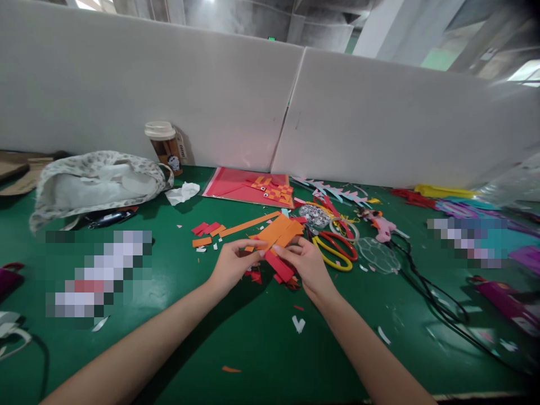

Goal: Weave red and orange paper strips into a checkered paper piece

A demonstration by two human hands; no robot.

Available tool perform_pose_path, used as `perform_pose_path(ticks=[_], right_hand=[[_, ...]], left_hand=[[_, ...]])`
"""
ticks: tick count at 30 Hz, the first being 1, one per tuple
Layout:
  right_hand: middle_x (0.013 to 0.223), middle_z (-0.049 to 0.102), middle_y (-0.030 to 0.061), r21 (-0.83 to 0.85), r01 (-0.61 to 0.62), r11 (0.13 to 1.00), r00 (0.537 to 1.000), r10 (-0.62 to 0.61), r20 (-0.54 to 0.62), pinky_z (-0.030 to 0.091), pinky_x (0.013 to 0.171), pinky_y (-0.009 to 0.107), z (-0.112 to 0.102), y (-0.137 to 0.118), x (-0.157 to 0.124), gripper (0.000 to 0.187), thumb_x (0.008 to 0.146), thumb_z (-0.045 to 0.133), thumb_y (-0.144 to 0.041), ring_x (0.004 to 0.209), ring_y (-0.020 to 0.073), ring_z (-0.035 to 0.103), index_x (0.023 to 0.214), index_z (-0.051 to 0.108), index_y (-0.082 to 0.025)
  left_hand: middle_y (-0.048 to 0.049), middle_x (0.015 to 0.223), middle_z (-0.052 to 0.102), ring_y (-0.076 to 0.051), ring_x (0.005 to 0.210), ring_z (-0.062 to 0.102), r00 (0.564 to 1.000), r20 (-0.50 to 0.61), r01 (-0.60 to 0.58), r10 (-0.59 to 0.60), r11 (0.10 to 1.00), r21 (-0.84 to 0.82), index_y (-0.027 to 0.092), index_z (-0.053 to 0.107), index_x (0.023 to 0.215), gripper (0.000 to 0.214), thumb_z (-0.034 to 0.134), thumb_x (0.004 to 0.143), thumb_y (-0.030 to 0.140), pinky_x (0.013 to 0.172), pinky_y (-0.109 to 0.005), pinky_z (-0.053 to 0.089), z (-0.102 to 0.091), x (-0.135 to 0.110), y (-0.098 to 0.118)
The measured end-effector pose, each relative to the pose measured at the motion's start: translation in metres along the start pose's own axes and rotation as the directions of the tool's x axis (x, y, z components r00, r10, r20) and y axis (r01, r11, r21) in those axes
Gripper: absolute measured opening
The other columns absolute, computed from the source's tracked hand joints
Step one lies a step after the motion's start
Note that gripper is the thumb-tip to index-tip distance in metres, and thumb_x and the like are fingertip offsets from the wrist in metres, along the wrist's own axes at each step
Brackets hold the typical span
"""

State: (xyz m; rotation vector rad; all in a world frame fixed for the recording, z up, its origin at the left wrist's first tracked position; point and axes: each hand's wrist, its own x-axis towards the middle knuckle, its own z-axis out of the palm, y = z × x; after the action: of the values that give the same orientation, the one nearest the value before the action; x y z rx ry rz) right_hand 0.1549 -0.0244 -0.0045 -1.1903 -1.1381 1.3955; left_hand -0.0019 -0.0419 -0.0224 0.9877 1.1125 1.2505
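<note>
Orange paper (282, 232), in strips side by side, is held up between two hands at tbl. centre, a red paper piece (280, 266) at its near end. L hand (236, 261): thumb and fingers clamped on the orange paper's near L edge. R hand (309, 263): thumb on top, fingers curled behind, pinching the same paper at R; fingertips partly hidden.

Crowding in just R of the R hand: scissors w/ yellow and red handles (333, 252), a tape roll (353, 224) and a clear bag (314, 216) of small blk-and-white pieces. Further R, a pink glue gun (383, 228) and a clear scalloped plate (373, 253), w/ a blk cord (434, 298) trailing toward the near R. To the L, a long orange strip (248, 225) and cut red/orange bits (202, 242).

Behind, a plastic-sleeved red pack (228, 183) bears a woven orange-and-red piece (276, 191) w/ stick-on eyes. Back L: a patterned fabric pouch (46, 185), white stuff inside; a crumpled tissue (183, 193); a lidded cup (162, 147), brown below, contents n/k.
</note>
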Motion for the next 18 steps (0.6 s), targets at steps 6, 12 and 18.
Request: perform_pose_path(ticks=[6, 12, 18], right_hand=[[0.062, 0.058, -0.0044, 0.020, 0.073, 0.997, 0.996, -0.072, -0.046, 0.046, 0.061, 0.026, 0.0029, 0.0072, 0.0018, 0.037, 0.054, 0.078, -0.032, 0.059, 0.0119, 0.058, 0.066, 0.045, -0.019], [0.062, 0.061, -0.0044, 0.007, -0.007, 1.000, 0.999, 0.008, -0.051, 0.046, 0.057, 0.026, -0.0001, 0.0032, 0.0016, 0.045, 0.051, 0.080, -0.030, 0.057, 0.0136, 0.060, 0.081, 0.048, -0.020], [0.068, 0.066, -0.0017, 0.024, -0.064, 0.998, 0.997, 0.065, -0.031, 0.050, 0.063, 0.029, 0.0002, 0.0014, 0.0003, 0.069, 0.053, 0.079, -0.027, 0.064, 0.0178, 0.065, 0.114, 0.049, -0.018]], left_hand=[[-0.0049, 0.084, 0.071, -0.013, 0.067, 0.066, 1.000, -0.002, 0.001, -0.001, 1.000, -0.013, 0.018, 0.071, 0.084, 0.025, 0.074, 0.061, 0.027, 0.057, -0.020, 0.051, 0.0001, -0.0002, -0.0003], [-0.0038, 0.084, 0.071, -0.009, 0.060, 0.063, 1.000, -0.023, 0.016, -0.017, 1.000, -0.007, 0.018, 0.072, 0.083, 0.024, 0.075, 0.060, 0.026, 0.056, -0.017, 0.050, 0.0001, -0.0004, 0.0009], [-0.0054, 0.091, 0.070, -0.012, 0.070, 0.064, 0.999, 0.008, 0.034, -0.034, 0.999, -0.034, 0.017, 0.072, 0.084, 0.027, 0.075, 0.060, 0.027, 0.057, -0.018, 0.051, -0.0008, -0.0008, 0.0019]])
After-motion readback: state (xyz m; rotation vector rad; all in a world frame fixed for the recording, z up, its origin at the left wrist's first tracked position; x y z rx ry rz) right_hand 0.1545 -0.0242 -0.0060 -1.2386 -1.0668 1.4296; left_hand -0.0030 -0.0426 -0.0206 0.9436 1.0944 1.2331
